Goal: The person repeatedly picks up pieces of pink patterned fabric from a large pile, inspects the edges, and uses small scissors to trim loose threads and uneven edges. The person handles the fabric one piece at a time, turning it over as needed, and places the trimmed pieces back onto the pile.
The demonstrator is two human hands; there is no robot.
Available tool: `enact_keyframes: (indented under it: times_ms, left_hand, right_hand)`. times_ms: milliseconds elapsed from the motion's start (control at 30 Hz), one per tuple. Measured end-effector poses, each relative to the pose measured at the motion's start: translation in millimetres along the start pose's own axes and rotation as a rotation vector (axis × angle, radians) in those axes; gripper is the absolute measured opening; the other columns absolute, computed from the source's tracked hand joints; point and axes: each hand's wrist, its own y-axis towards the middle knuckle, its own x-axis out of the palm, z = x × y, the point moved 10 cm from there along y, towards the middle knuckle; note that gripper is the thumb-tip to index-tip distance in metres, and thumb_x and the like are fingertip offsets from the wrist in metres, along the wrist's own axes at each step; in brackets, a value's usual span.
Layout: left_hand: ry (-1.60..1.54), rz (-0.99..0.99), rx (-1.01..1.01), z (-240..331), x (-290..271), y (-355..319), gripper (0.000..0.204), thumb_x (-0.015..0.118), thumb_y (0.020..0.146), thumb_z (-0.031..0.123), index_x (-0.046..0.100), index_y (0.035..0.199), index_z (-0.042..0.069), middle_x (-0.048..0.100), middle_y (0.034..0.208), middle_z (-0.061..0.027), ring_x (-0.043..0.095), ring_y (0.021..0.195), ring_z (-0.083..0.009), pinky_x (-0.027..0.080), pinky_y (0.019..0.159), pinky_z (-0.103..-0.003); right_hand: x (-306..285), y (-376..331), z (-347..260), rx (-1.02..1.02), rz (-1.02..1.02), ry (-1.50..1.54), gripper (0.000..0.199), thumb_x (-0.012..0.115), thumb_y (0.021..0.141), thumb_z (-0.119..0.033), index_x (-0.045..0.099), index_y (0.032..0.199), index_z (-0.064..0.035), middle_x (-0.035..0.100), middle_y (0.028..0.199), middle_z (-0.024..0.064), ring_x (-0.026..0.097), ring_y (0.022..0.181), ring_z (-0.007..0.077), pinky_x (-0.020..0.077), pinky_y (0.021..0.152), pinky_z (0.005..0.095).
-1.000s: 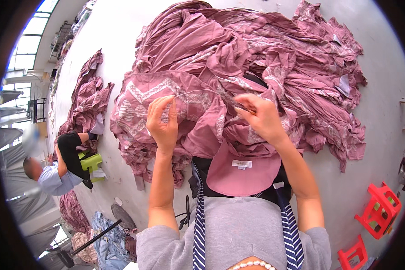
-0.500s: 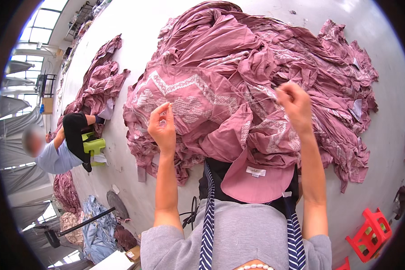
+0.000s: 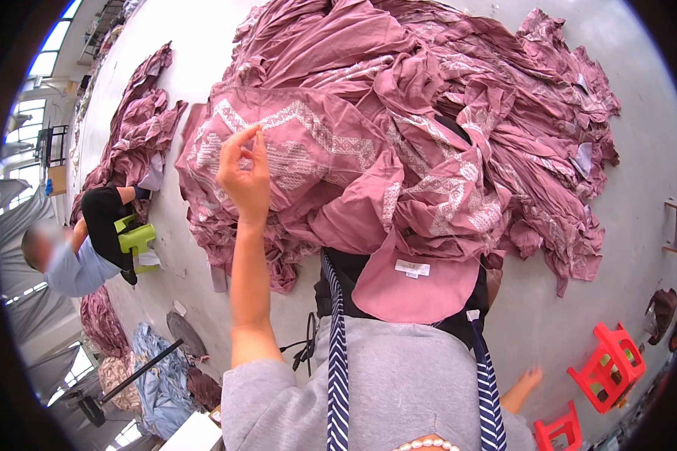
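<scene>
My left hand (image 3: 245, 177) pinches fingertips together over patterned pink cloth (image 3: 308, 135), seemingly delicate handwork next calling for steadiness; my right hand (image 3: 532, 379) (grip unclear) reaches low.

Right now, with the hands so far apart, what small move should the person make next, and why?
I'd probably bring the right hand in over the patterned mauve cloth: it is low at the person's right, away from that cloth, while the left hand is raised over it, thumb and fingertip together. Whether they pinch something thin is too fine to tell.
</scene>
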Motion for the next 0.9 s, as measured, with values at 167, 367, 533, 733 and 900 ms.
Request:
enact_keyframes:
  times_ms: [167, 367, 533, 733, 900]
  left_hand:
    - [0.141, -0.178, 0.2, 18.7, 6.5, -12.1, 0.016, 0.068, 0.083, 0.003, 0.069, 0.098, 0.006, 0.069, 0.098, -0.0071, 0.064, 0.088, -0.0196, 0.049, 0.069, -0.028]
    - [0.134, -0.409, 0.329, 44.9, 34.9, -28.4, 0.014, 0.069, 0.082, 0.006, 0.068, 0.096, 0.002, 0.069, 0.096, -0.0106, 0.065, 0.092, -0.0265, 0.051, 0.079, -0.033]
    - [0.032, -0.358, 0.235, 38.4, 32.6, -27.6, 0.012, 0.068, 0.082, 0.004, 0.068, 0.094, 0.001, 0.069, 0.094, -0.0113, 0.066, 0.088, -0.0273, 0.051, 0.079, -0.034]
    - [-0.079, -0.433, 0.253, 63.3, 43.0, -40.8, 0.013, 0.07, 0.08, 0.002, 0.068, 0.093, 0.002, 0.069, 0.093, -0.0109, 0.066, 0.085, -0.0266, 0.052, 0.076, -0.033]
    - [-0.131, -0.569, 0.418, 99.7, 61.5, -59.2, 0.02, 0.069, 0.075, 0.0, 0.068, 0.094, 0.005, 0.068, 0.098, -0.0099, 0.065, 0.089, -0.0282, 0.052, 0.076, -0.035]
  right_hand:
    - [-186.3, -33.2, 51.3, 0.497, 0.245, -0.779, 0.036, 0.057, 0.088, -0.027, 0.066, 0.107, 0.0029, 0.067, 0.106, 0.0142, 0.062, 0.088, 0.0256, 0.0486, 0.08, 0.0391]
    - [36.7, -94.4, -91.8, -0.529, -0.002, -0.686, 0.029, 0.058, 0.09, -0.018, 0.066, 0.103, 0.0064, 0.07, 0.096, 0.0139, 0.064, 0.081, 0.0229, 0.0505, 0.075, 0.0373]
    - [297.4, -466.3, -313.3, -0.658, -1.124, 0.165, 0.024, 0.051, 0.096, -0.012, 0.061, 0.115, -0.0006, 0.069, 0.094, 0.003, 0.04, 0.055, -0.0003, 0.0321, 0.048, 0.0158]
    - [314.3, -598.6, -268.8, -0.443, -1.885, -0.524, 0.019, 0.064, 0.091, -0.018, 0.065, 0.1, -0.0015, 0.058, 0.074, -0.0043, 0.047, 0.062, 0.0017, 0.0371, 0.05, 0.0183]
    - [256.5, -346.0, -238.1, 0.034, -1.247, 0.271, 0.007, 0.062, 0.093, -0.021, 0.06, 0.092, -0.0137, 0.049, 0.062, -0.0074, 0.035, 0.047, 0.0003, 0.0255, 0.041, 0.0197]
